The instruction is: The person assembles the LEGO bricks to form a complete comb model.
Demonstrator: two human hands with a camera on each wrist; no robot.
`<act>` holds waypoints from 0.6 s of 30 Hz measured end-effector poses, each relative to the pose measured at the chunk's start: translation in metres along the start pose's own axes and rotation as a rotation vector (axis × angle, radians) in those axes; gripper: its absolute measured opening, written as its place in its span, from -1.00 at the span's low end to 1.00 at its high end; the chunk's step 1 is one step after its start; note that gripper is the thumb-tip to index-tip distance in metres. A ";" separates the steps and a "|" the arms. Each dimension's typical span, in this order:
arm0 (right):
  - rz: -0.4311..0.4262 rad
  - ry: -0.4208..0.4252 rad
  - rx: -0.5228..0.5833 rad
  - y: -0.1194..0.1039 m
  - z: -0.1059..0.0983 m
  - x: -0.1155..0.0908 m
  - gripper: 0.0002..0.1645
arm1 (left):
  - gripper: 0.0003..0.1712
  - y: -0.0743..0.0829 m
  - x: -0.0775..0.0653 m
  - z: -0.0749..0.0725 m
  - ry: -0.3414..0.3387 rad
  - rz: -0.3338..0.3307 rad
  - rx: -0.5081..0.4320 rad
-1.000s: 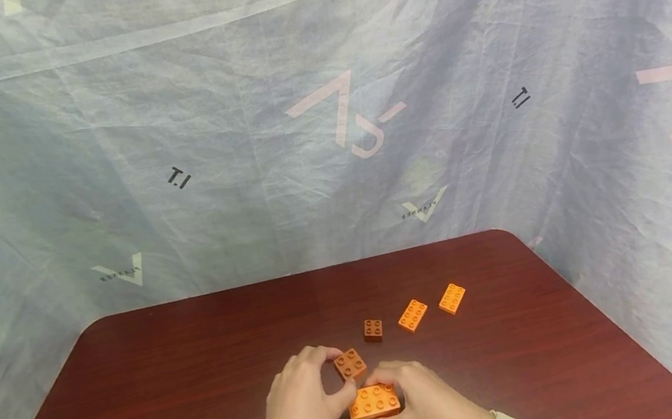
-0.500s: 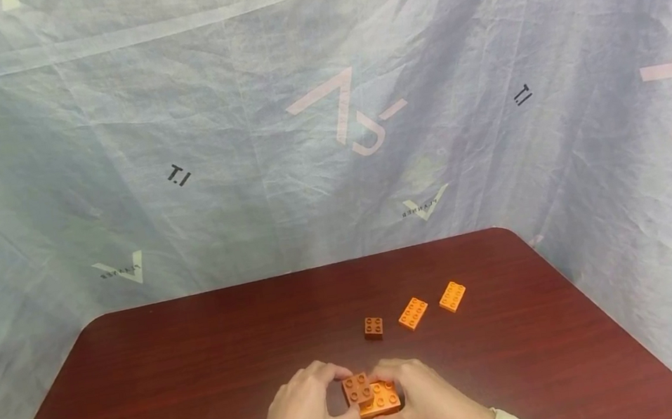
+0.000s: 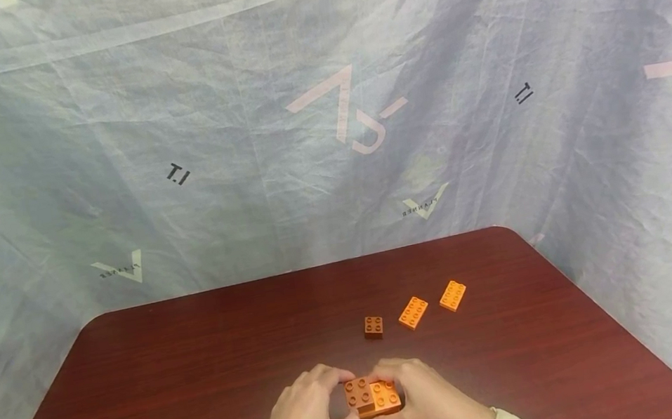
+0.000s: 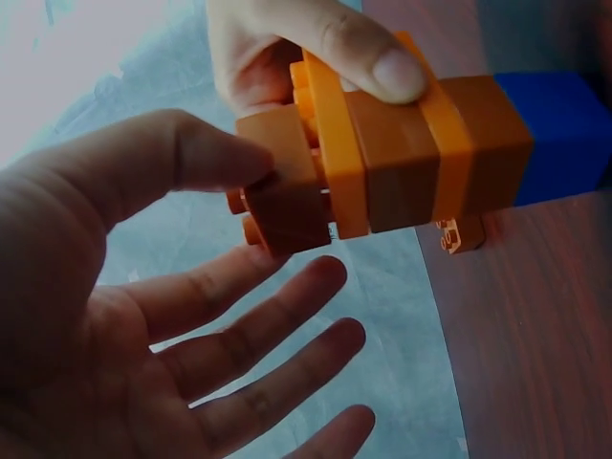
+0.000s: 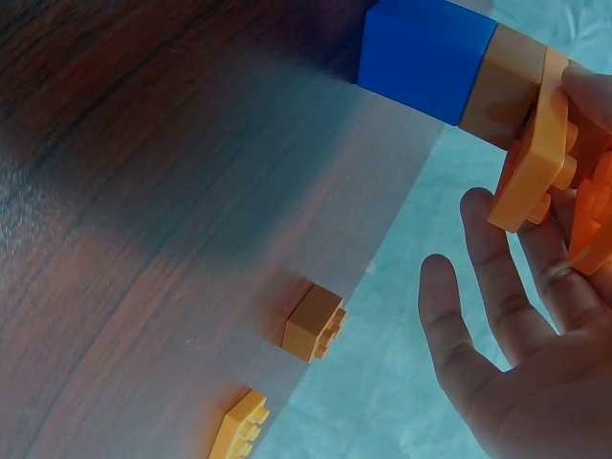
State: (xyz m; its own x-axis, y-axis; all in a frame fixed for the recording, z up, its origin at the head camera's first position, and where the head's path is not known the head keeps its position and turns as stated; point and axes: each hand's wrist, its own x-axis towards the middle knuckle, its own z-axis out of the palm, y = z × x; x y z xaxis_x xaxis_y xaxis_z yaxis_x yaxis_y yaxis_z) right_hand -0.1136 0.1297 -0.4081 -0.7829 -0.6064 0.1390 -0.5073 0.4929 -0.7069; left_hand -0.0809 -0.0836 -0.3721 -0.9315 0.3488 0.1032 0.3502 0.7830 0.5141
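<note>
Thumb and forefinger of my left hand (image 3: 302, 412) pinch a small brown toy brick (image 3: 358, 395) with its studs up; the other fingers are spread in the left wrist view. The brick sits over the left half of an orange plate brick (image 3: 387, 395), the top of a stack. A thin gap with studs shows between them in the left wrist view. Below come a brown brick (image 4: 400, 158), another orange plate (image 4: 446, 134), a second brown brick (image 4: 492, 139) and a blue block (image 4: 555, 134) as base. My right hand (image 3: 427, 396) grips the stack's upper part between thumb and fingers.
Farther back on the dark red table (image 3: 202, 354) lie a loose brown brick (image 3: 373, 327) and two orange plate bricks, the nearer plate (image 3: 413, 312) and the farther plate (image 3: 452, 295). A grey printed cloth (image 3: 238, 144) hangs around the table's far and side edges.
My left hand has brought the brown brick nearer and down onto the left half of the top orange plate, squaring it up. My right hand has kept its grip on the stack.
</note>
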 end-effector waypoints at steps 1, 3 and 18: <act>-0.002 0.000 -0.001 0.000 0.000 0.000 -0.62 | -0.56 -0.001 0.000 0.001 -0.003 0.006 0.004; -0.006 0.001 -0.002 0.000 0.000 0.000 -0.62 | -0.55 -0.002 0.000 0.002 0.000 0.025 0.022; -0.006 -0.003 -0.008 0.000 0.001 0.001 -0.64 | -0.55 -0.002 -0.002 0.008 0.043 0.037 0.057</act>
State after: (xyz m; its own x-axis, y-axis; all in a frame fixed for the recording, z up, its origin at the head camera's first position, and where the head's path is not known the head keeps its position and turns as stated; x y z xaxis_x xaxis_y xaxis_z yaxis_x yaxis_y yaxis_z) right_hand -0.1140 0.1288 -0.4085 -0.7791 -0.6109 0.1410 -0.5147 0.4947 -0.7002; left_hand -0.0785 -0.0818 -0.3799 -0.9207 0.3565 0.1587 0.3884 0.7986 0.4597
